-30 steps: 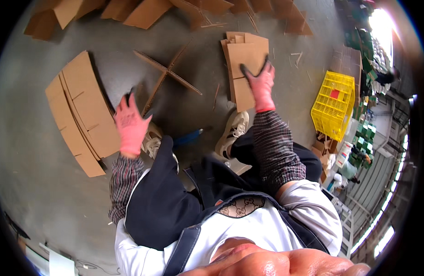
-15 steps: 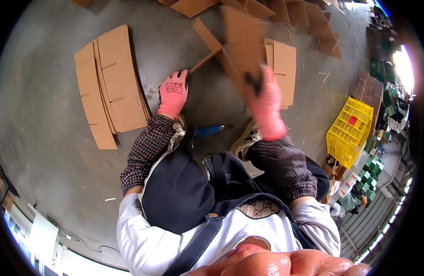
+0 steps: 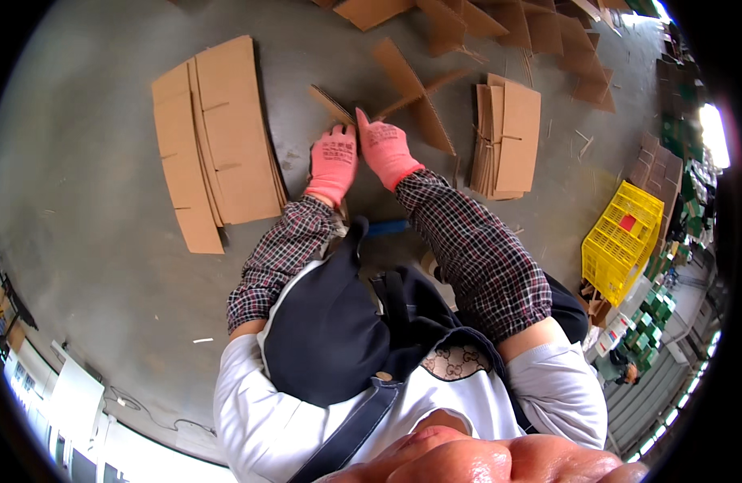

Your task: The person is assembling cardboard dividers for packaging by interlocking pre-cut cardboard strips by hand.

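Observation:
In front of me on the concrete floor stands a cardboard divider [image 3: 420,98], made of slotted strips crossing each other on edge. My left hand [image 3: 334,164], in a pink glove, closes on the near left part of the divider with its fingers bent. Right beside it, my gloved right hand [image 3: 384,150] grips the same part, its thumb or a finger pointing up along the strip. The fingertips are partly hidden behind the cardboard. A pile of flat slotted cardboard sheets [image 3: 234,133] lies to the left, and a smaller pile of cardboard strips [image 3: 517,141] to the right.
Assembled cardboard dividers [image 3: 512,28] stand at the far right. A yellow plastic crate [image 3: 623,237] sits to the right, near more stacked cardboard [image 3: 655,173]. A blue-handled tool [image 3: 387,228] lies on the floor close to my feet. Small scraps are scattered about.
My right hand has come down and left from the right, where it held a raised cardboard strip, and now meets the left hand at the divider. The view has shifted slightly.

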A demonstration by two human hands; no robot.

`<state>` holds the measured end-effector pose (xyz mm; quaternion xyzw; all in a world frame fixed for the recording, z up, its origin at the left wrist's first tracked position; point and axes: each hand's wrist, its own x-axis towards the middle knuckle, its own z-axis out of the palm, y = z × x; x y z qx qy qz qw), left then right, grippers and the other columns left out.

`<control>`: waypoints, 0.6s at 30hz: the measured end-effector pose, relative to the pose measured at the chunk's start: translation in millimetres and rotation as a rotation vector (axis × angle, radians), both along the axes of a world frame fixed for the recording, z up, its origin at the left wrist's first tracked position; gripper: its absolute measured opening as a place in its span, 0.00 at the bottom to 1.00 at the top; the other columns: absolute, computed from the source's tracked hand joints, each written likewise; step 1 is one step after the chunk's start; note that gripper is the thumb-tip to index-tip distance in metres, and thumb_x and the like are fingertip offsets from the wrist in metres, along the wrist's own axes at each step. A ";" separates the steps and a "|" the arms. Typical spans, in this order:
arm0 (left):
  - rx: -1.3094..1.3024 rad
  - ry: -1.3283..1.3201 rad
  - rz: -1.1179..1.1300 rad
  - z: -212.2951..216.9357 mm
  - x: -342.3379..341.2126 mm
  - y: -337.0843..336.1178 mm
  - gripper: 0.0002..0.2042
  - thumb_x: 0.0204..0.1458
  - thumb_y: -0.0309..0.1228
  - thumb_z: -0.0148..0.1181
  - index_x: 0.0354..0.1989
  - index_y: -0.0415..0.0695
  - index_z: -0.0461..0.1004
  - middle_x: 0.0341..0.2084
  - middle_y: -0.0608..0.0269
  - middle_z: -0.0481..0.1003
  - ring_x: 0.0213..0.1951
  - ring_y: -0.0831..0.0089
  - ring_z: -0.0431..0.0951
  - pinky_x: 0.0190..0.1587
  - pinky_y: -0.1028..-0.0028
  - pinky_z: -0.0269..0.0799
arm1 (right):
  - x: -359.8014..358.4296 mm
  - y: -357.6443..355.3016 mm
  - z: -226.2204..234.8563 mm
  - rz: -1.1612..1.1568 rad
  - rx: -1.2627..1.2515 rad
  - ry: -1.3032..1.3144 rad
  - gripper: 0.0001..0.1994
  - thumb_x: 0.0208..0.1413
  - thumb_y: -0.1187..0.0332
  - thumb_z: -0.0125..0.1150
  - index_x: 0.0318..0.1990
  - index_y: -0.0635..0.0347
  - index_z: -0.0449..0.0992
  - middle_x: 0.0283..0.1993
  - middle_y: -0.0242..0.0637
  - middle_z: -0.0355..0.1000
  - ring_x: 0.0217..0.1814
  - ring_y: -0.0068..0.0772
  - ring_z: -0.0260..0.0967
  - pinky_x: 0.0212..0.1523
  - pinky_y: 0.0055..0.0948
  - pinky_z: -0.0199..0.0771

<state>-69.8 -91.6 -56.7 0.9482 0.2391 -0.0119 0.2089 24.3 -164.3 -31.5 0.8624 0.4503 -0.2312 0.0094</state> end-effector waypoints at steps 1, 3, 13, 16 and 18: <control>0.001 0.002 0.016 -2.8 3.4 10.1 0.15 0.38 0.29 0.58 0.38 0.44 0.68 0.34 0.58 0.71 0.35 0.61 0.73 0.33 0.66 0.71 | 4.4 9.0 -2.4 -0.001 0.054 0.002 0.29 0.48 0.70 0.51 0.60 0.60 0.55 0.32 0.48 0.72 0.33 0.44 0.72 0.34 0.37 0.72; 0.020 0.044 -0.027 -2.8 -24.1 5.2 0.27 0.40 0.32 0.57 0.52 0.41 0.61 0.43 0.54 0.67 0.44 0.58 0.68 0.45 0.63 0.66 | -6.9 2.3 4.9 -0.024 0.065 0.056 0.26 0.48 0.68 0.52 0.58 0.57 0.59 0.34 0.45 0.71 0.35 0.42 0.71 0.37 0.36 0.72; -1.033 -0.755 0.834 109.1 -115.9 44.3 0.16 0.54 0.27 0.49 0.51 0.34 0.65 0.43 0.55 0.72 0.47 0.67 0.71 0.55 0.71 0.62 | 9.5 -73.4 207.8 -0.205 0.471 0.022 0.23 0.34 0.79 0.61 0.46 0.60 0.70 0.41 0.50 0.66 0.44 0.56 0.64 0.43 0.41 0.67; -0.705 -0.601 0.854 28.2 -125.5 17.2 0.18 0.53 0.28 0.53 0.51 0.34 0.65 0.44 0.53 0.72 0.47 0.68 0.71 0.54 0.73 0.63 | 40.2 -30.9 282.0 0.084 0.588 -0.060 0.25 0.29 0.78 0.62 0.44 0.60 0.71 0.48 0.48 0.65 0.50 0.52 0.64 0.47 0.41 0.68; -0.762 -0.483 0.601 17.3 -121.8 8.7 0.19 0.50 0.26 0.56 0.51 0.35 0.65 0.45 0.52 0.72 0.49 0.68 0.71 0.53 0.72 0.64 | 98.5 18.5 314.8 0.366 0.840 -0.330 0.23 0.29 0.80 0.60 0.41 0.59 0.72 0.43 0.47 0.68 0.47 0.49 0.67 0.46 0.39 0.70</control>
